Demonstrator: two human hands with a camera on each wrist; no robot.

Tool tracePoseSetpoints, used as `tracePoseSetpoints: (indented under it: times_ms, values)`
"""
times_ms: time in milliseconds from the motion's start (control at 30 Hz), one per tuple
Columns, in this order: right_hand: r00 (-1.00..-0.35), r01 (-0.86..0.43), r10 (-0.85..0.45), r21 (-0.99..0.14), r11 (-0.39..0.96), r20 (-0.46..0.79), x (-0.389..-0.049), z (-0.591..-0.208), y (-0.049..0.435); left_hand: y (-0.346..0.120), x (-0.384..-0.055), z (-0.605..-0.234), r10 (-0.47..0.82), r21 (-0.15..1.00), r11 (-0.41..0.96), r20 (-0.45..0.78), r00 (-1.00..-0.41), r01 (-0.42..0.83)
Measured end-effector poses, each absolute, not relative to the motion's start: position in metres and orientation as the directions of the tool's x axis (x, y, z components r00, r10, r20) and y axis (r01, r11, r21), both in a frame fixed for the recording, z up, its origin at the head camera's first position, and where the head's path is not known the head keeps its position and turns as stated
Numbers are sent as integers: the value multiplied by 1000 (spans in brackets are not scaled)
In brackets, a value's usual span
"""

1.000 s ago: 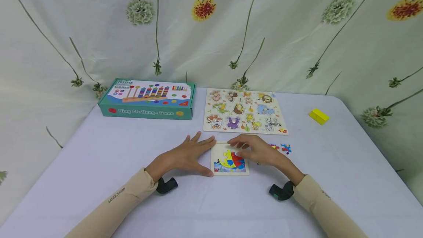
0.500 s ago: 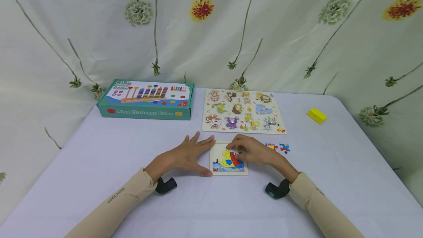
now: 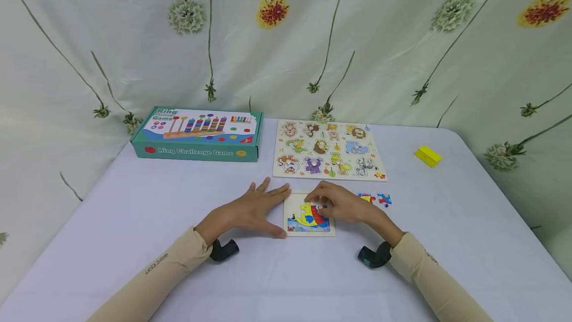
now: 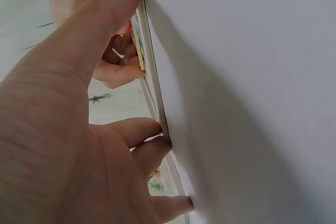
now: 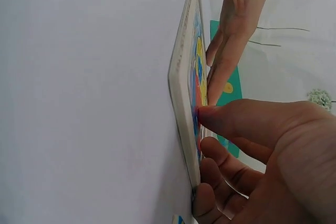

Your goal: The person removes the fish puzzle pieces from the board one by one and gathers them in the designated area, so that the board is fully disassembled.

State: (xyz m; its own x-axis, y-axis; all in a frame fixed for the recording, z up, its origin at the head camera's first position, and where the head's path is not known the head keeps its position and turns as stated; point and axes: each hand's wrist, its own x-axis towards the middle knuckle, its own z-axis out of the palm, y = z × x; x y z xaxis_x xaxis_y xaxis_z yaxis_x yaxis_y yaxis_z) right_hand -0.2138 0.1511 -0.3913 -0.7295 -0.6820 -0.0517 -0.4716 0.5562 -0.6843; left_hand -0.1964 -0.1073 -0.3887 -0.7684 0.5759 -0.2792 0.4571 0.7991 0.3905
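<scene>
A small jigsaw puzzle in a pale wooden tray [image 3: 295, 198] lies flat on the table, with yellow, red and blue pieces in its lower part. My left hand [image 3: 256, 210] is spread at its left side; thumb and fingertips touch the tray's edge, as the left wrist view [image 4: 152, 77] also shows. Over the upper right of the tray, my right hand [image 3: 341, 202] has curled fingers and pinches at a red puzzle piece [image 5: 198, 90], thumb on it. The fingers mostly hide this piece. Two loose puzzle pieces [image 3: 384, 199] lie just beyond the right hand.
Behind the tray lies a peg board with animal pictures [image 3: 330, 150]. A green Ring Challenge Game box [image 3: 198, 152] stands at the back left, and a yellow block [image 3: 428, 156] at the right. A flowered cloth [image 3: 380, 29] hangs behind the white table.
My right hand has come down to the tray, and its fingers have closed in at the pieces. The left hand has stayed at the tray's edge.
</scene>
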Motion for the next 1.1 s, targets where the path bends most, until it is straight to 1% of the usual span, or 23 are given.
tracePoseSetpoints:
  times_ms: [1100]
  values:
    - [-725, -477, -688, -698, 534, -31, -215, -394, 152, -107, -198, -390, 578, 395, 796, -273, -769, 458]
